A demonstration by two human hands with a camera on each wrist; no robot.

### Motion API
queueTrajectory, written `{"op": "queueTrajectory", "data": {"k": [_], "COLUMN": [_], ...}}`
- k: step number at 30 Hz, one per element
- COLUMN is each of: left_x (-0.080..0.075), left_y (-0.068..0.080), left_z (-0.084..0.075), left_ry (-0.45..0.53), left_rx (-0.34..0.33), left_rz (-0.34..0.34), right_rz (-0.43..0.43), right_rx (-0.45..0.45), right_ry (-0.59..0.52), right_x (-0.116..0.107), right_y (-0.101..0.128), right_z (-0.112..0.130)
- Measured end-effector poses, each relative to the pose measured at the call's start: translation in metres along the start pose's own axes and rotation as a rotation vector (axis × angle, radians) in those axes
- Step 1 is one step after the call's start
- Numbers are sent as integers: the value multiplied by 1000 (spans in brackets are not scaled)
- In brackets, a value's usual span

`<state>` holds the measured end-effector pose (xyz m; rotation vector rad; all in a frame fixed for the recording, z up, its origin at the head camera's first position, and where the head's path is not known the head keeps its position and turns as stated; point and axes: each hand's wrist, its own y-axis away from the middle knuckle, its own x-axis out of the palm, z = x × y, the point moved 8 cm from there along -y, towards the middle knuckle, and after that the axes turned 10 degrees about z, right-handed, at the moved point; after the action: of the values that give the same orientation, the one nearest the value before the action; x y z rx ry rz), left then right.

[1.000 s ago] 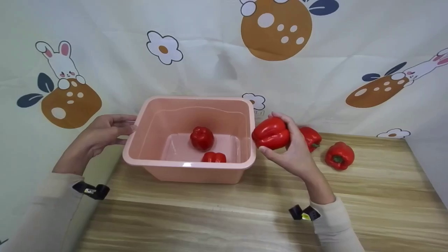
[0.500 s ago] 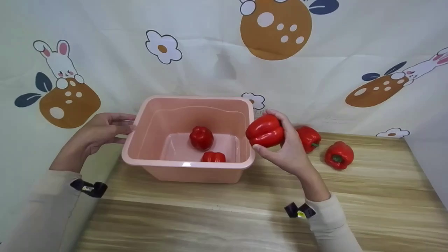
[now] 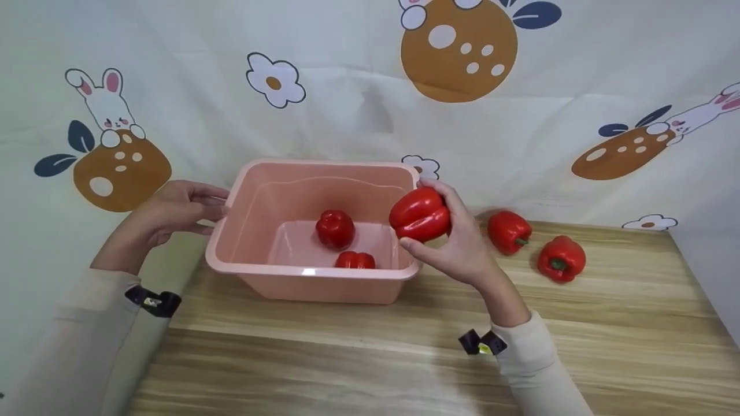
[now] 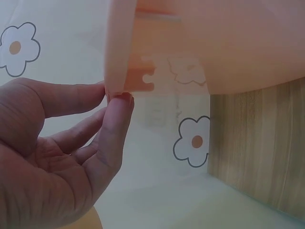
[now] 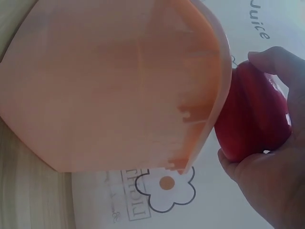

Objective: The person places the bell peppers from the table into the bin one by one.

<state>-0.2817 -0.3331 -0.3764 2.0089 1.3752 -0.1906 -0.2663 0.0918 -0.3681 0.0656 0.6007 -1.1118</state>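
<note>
We've got a red pepper (image 3: 420,214) in our right hand (image 3: 457,245), fingers and thumb curled round it, held above the right rim of the pink tub (image 3: 243,267). From the right wrist view the pepper (image 5: 250,119) sits just outside the tub's edge, not yet over the inside. Our left hand (image 3: 167,211) steadies the tub at its left rim: thumb and fingertips (image 4: 116,102) pinch the lip, per the left wrist view.

Already in the tub: two peppers, one near the middle (image 3: 335,229), one by the front wall (image 3: 354,260). Two more lie on the wooden table (image 3: 347,370), right of the tub: one nearer (image 3: 508,231), one further right (image 3: 560,257), well apart from the hand.

Step in hand, as we judge it: carrying pepper no. 3 across to the tub. Next move prob. needs the hand to go a bit further left, clear the rim, lower, then let the fingers go slack. Keep the left grip firm so the tub doesn't slide.
</note>
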Motion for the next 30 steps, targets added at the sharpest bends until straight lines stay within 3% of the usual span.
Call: {"op": "queueTrajectory", "data": {"k": [7,17,24,30], "left_x": [0,2,3,3], "left_y": [-3,2,0,-1], "left_z": [2,-1,1,-3], "left_ry": [6,-24,-30,-25], "left_rx": [-16,6,-18,-9], "left_rz": [3,-32,-9,6], "right_rz": [39,114,95,44], "right_rx": [-51,-221,-273,-261], "right_ry": [83,284,227,206], "right_x": [16,42,37,22], "right_y": [-13,-27,-25,-15], "right_z": [8,27,40,30]}}
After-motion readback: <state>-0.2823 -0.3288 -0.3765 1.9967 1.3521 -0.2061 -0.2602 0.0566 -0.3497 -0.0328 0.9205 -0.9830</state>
